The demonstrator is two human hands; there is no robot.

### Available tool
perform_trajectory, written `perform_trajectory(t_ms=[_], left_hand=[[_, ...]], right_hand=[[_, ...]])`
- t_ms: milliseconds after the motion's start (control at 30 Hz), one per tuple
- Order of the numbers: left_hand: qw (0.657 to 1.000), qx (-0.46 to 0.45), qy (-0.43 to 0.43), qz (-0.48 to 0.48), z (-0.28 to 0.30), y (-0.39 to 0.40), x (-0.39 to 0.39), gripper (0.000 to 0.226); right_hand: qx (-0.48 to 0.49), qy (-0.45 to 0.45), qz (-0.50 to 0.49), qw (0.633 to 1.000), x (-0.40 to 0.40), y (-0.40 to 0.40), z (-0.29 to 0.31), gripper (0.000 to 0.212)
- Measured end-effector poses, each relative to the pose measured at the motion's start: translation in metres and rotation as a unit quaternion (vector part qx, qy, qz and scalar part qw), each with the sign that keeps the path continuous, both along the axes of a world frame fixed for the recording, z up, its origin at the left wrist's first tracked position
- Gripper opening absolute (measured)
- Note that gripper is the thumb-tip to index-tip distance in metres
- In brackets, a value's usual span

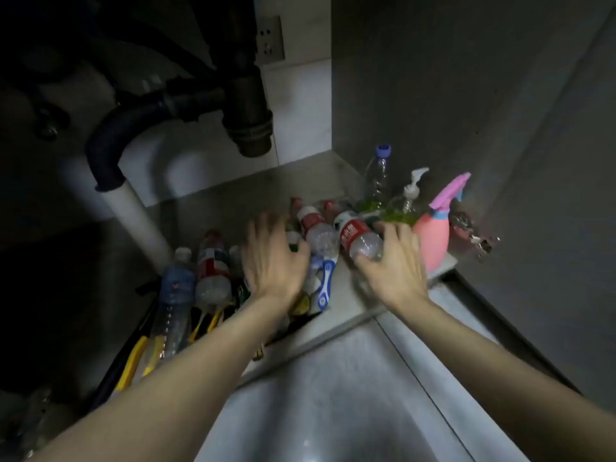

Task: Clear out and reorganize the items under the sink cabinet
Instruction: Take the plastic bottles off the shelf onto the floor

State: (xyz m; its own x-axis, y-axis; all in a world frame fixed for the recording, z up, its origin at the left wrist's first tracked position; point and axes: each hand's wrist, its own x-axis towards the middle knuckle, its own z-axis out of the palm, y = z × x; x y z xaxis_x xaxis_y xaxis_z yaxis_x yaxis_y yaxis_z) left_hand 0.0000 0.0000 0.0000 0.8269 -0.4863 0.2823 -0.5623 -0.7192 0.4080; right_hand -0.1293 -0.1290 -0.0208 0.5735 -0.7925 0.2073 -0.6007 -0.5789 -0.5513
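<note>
Several plastic bottles lie on the cabinet floor (240,198). My right hand (391,261) grips a clear bottle with a red label (358,238), lying on its side. My left hand (271,258) reaches over the pile with fingers spread, blurred, resting on or just above another red-label bottle (315,228). A blue and white handled tool (326,281) lies between my hands. Further left lie a blue-label bottle (175,288) and a red and white label bottle (211,268). What my left palm covers is hidden.
A pink spray bottle (433,235), a pump bottle with green liquid (405,205) and an upright blue-capped bottle (378,175) stand at the right wall. Black drain pipes (246,105) and a white pipe (133,211) hang at left. Yellow-handled tools (133,358) lie front left.
</note>
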Motion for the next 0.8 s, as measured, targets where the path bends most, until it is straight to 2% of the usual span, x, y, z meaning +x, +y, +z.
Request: perform_trajectory(t_ms=[133,233,333,400,600,700,800], left_hand=[[0.99,0.094,0.099,0.025,-0.017,-0.004,0.038,0.075],[0.987,0.097,0.124,0.018,-0.036,-0.004,0.049,0.064],[0.991,0.053,0.12,0.033,-0.041,0.002,0.05,0.044],[0.991,0.011,0.125,0.046,-0.04,0.004,0.051,0.039],[0.984,-0.121,0.099,0.083,-0.013,0.018,0.036,0.028],[0.969,-0.217,0.114,0.021,0.003,0.03,0.008,0.033],[0.953,-0.264,0.137,-0.055,0.004,0.039,-0.039,0.045]], right_hand=[[0.013,0.086,0.003,0.996,0.025,-0.011,-0.015,0.092],[-0.01,0.073,-0.011,0.997,0.035,-0.014,-0.026,0.088],[-0.016,0.048,-0.017,0.999,0.033,-0.009,-0.035,0.073],[-0.001,0.029,-0.022,0.999,0.031,-0.009,-0.035,0.068],[0.098,-0.098,-0.02,0.99,0.018,-0.019,-0.007,0.07],[0.161,-0.179,-0.016,0.97,-0.005,-0.011,0.009,0.07],[0.245,-0.281,-0.023,0.928,-0.049,0.016,0.002,0.058]])
